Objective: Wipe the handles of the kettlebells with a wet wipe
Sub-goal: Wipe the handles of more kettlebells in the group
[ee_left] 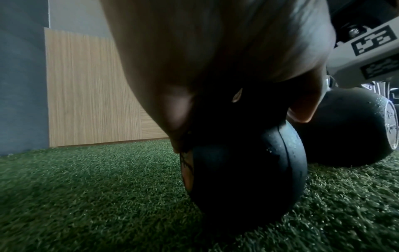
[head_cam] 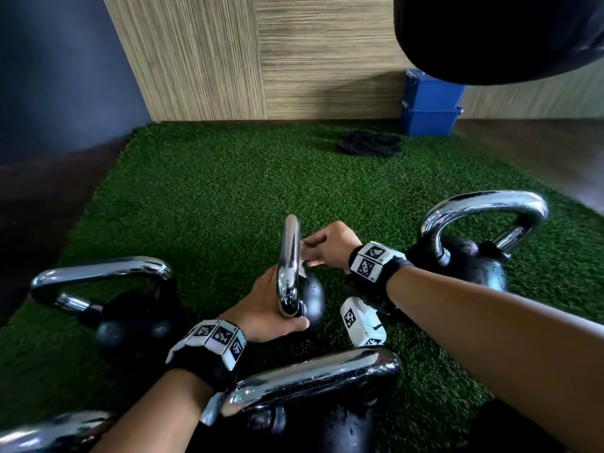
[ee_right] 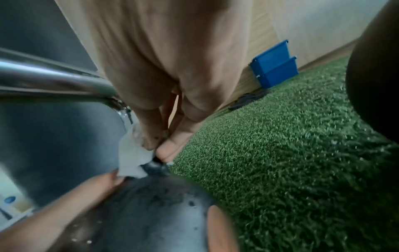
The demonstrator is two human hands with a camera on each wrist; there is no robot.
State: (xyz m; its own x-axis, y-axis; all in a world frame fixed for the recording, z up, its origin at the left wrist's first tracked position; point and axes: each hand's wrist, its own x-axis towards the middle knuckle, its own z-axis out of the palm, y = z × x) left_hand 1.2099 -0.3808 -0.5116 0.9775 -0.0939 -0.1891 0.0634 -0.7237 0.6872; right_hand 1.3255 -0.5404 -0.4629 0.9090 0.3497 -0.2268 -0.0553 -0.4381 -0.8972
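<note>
Green turf point(head_cam: 212, 191) carries several kettlebells. On the small kettlebell point(head_cam: 313, 302) at the centre, the left hand point(head_cam: 264, 308) wraps the body, and the right hand point(head_cam: 330, 246) pinches a wet wipe point(ee_right: 131, 153) against its chrome handle point(head_cam: 289, 256). Blue boxes point(head_cam: 428, 106) stand far behind.

Black kettlebell point(head_cam: 312, 300), chrome handle point(head_cam: 289, 263), white wipe point(ee_right: 131, 153), green turf point(head_cam: 212, 197).

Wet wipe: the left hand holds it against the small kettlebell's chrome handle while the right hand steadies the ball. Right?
Hands swapped. In the right wrist view the right hand pinches the wipe at the handle; in the head view the left hand steadies the kettlebell.
</note>
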